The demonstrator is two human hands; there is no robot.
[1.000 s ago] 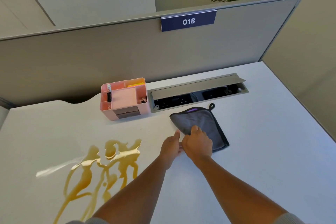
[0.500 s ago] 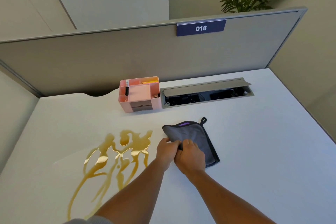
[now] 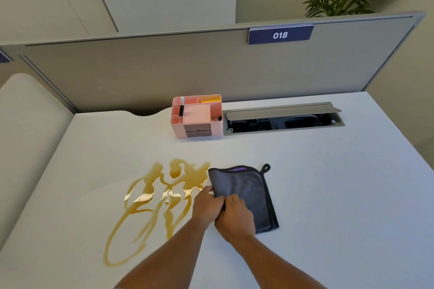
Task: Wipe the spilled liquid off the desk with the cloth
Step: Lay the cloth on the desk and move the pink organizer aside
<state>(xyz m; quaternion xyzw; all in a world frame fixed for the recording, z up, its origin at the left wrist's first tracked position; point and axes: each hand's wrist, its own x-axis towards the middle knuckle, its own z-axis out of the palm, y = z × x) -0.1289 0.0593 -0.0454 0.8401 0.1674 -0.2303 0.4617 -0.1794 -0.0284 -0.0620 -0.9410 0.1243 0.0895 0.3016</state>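
A folded grey cloth (image 3: 246, 190) with a black hem and a hanging loop lies flat on the white desk (image 3: 340, 195). Its left edge touches the right rim of the spilled liquid (image 3: 162, 197), an amber puddle with long thin trails running toward me. My left hand (image 3: 206, 206) pinches the cloth's near left edge. My right hand (image 3: 234, 218) grips the same near edge, right beside the left hand and touching it. Both hands cover the cloth's near left corner.
A pink desk organiser (image 3: 197, 116) with a pen stands at the back, beyond the spill. To its right is an open grey cable tray (image 3: 281, 118) set into the desk. A grey partition (image 3: 164, 70) closes off the back edge.
Both hands have dragged the cloth leftward across the desk, from right of the spill until its left edge meets the puddle. The grip on the near edge stays the same.
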